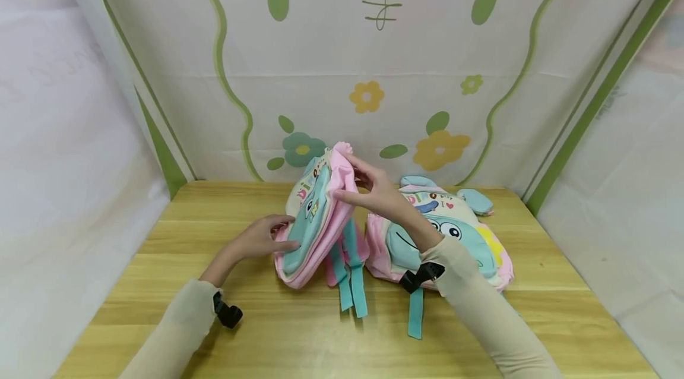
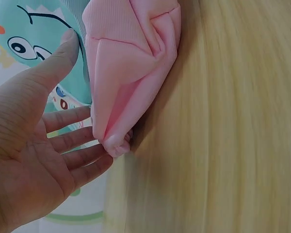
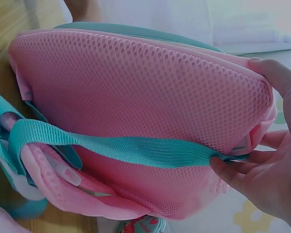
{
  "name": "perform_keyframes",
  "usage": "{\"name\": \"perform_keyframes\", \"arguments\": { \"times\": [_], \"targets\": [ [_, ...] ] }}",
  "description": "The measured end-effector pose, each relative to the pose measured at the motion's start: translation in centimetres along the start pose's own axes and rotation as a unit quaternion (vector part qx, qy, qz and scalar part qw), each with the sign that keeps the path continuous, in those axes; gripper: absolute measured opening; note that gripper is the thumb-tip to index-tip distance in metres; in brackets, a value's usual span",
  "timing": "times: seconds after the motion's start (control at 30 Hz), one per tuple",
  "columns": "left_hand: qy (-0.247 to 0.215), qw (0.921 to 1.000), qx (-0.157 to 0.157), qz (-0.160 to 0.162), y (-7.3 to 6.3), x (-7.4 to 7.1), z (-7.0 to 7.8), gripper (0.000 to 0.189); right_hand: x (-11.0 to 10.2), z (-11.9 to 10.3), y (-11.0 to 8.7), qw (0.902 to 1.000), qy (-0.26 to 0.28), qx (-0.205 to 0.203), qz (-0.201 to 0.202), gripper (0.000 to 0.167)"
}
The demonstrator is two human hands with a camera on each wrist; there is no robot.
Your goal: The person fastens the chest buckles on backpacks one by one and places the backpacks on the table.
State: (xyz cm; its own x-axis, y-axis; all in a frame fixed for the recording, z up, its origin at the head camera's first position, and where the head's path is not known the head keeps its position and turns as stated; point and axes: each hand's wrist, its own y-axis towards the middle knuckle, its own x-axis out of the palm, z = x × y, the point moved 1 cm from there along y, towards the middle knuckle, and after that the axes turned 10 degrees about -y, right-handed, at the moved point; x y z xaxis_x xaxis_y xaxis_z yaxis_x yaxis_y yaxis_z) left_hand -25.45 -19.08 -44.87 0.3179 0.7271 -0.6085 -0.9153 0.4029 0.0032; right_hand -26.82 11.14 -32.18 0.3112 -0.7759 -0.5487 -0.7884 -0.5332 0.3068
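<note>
A small pink and teal backpack (image 1: 307,233) with a cartoon face on its front is held tilted above the wooden table, left of centre. My right hand (image 1: 382,192) grips its right side. In the right wrist view, the thumb lies on the pink mesh back panel (image 3: 136,87), and fingers touch the teal strap (image 3: 145,151). At the lower left, my left hand (image 1: 260,236) touches the same bag. Its thumb rests on the teal front, while the extended fingertips meet the pink side pocket (image 2: 131,58). Teal straps (image 1: 357,284) hang down behind the bag.
A second, similar backpack (image 1: 465,242) lies face up on the table (image 1: 299,337) at the right, partly behind my right forearm. Beside its top sits a small teal pouch (image 1: 475,201). A floral cloth backdrop (image 1: 320,100) closes off the back, with white cloth at both sides.
</note>
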Motion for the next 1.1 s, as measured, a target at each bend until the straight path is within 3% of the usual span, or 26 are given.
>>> {"name": "perform_keyframes", "arguments": {
  "times": [0.6, 1.1],
  "targets": [
    [-0.017, 0.9992, 0.027, -0.021, 1.7, 1.7, 1.4, 0.081, -1.2, -1.3, 0.4, 0.999, -0.033, -0.029, -0.002, 0.078],
    [-0.049, 0.9948, 0.079, -0.041, 3.4, 3.6, 1.8, 0.071, -1.3, -2.9, 0.9, 0.9965, -0.073, -0.039, -0.013, 0.077]
  ]
}}
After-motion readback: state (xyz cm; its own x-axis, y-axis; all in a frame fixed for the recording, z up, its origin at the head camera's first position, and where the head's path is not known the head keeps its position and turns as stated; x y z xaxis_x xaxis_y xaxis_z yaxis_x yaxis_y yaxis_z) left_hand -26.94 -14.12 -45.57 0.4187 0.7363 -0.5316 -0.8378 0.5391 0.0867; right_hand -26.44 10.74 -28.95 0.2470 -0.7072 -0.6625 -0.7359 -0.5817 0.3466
